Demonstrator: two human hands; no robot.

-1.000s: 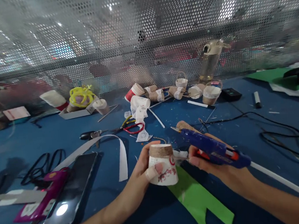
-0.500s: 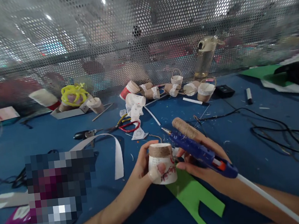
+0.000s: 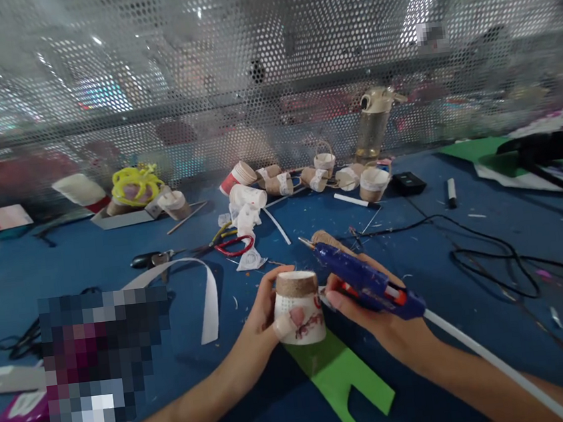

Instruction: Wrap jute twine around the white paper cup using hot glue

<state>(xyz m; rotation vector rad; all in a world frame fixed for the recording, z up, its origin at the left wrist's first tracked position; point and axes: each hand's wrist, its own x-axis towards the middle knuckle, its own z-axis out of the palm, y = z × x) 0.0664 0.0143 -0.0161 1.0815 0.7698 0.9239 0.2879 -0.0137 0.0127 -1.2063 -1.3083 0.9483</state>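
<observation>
My left hand is wrapped round a small paper cup, thumb on its front, where pink blossom is printed. Brown twine bands the cup below its white rim. On the right, a blue hot glue gun lies in my right hand, its metal nozzle pointing up and left, beyond the cup's rim. A long white glue stick sticks out of its back end. Behind the gun shows part of a twine roll; whether my fingers touch it is hidden. Below the cup lies a cut green sheet.
Red-handled scissors, crumpled white lace and a curled white strip lie ahead. Several twine-wrapped cups and a bottle stand by the perforated metal screen. A black cable loops at right.
My right hand and the glue gun have shifted slightly, and the gun now covers more of the twine roll. The cup stays in my left hand. The whole view has shifted a little.
</observation>
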